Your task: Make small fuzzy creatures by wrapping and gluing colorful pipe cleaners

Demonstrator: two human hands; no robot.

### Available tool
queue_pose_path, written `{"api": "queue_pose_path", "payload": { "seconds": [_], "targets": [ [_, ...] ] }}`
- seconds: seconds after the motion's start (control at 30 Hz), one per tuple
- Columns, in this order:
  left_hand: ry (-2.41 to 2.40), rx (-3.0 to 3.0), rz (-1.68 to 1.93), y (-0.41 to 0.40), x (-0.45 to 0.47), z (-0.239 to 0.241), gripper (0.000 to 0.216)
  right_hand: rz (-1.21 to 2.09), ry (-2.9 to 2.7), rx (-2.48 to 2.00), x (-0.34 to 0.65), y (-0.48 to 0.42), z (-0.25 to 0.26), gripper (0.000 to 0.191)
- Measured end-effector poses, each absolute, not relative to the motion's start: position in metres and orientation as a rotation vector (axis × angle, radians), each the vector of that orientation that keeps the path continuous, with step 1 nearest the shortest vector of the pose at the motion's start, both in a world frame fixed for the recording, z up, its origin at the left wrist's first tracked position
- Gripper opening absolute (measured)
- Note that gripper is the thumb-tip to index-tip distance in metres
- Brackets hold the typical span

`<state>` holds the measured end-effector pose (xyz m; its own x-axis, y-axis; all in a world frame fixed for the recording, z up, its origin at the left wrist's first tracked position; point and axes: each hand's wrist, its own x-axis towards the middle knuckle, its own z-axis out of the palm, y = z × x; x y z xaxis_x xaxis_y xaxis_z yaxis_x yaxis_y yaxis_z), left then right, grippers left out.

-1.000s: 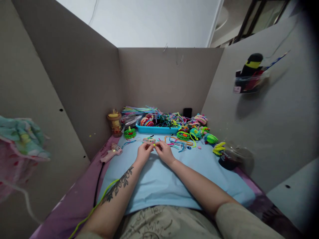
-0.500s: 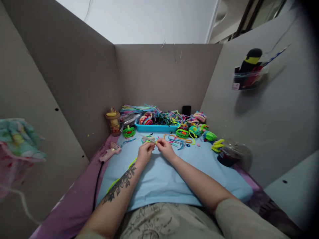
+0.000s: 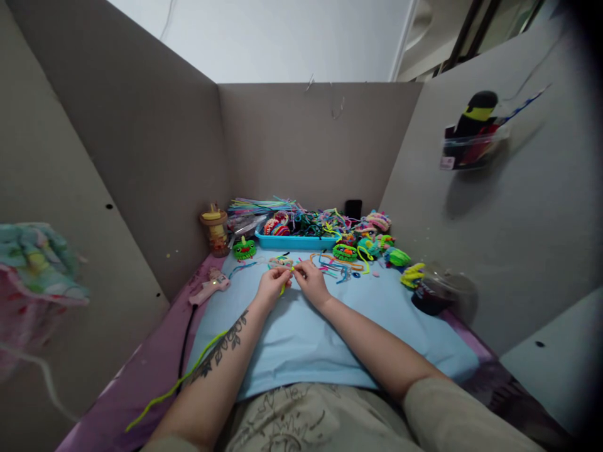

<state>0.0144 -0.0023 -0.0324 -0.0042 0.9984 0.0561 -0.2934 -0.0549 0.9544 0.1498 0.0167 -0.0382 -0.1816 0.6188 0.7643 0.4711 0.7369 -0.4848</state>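
Observation:
My left hand (image 3: 274, 284) is closed, its fingertips pinching a bright yellow-green pipe cleaner (image 3: 207, 349). Beside it, my right hand (image 3: 311, 282) is closed with thumb and finger on the same pipe cleaner, the two sets of fingertips almost meeting. A short bit of it shows under the left fingers, while a long stretch lies along the left forearm and trails toward the lower left. Part of its path is hidden by the hand and arm. Just beyond the fingertips rests a multicoloured fuzzy piece (image 3: 277, 262), partly covered by my left hand.
A blue tray (image 3: 296, 243) heaped with pipe cleaners stands at the back. Left are a green frog-like figure (image 3: 244, 250), a cup (image 3: 215, 232) and a pink corded glue gun (image 3: 210, 288). Right lie loose cut pieces (image 3: 346, 271), fuzzy figures (image 3: 396, 257) and a dark tub (image 3: 431, 295).
The pipe cleaner's long tail has shifted and now reaches farther to the lower left, past the forearm. A bit of it now shows below my left fingers. Both hands stay close together.

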Motion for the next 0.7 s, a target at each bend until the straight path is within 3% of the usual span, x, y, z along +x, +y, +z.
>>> {"api": "queue_pose_path", "payload": {
  "seconds": [0.27, 0.7],
  "targets": [
    [1.064, 1.184, 1.381, -0.004, 0.013, -0.031, 0.039, -0.206, -1.95, -0.872, 0.149, 0.011, -0.04, 0.016],
    [1.064, 1.463, 1.528, 0.005, 0.01, -0.043, 0.015, 0.288, -1.911, -0.835, 0.149, 0.011, -0.041, 0.012]
  ]
}}
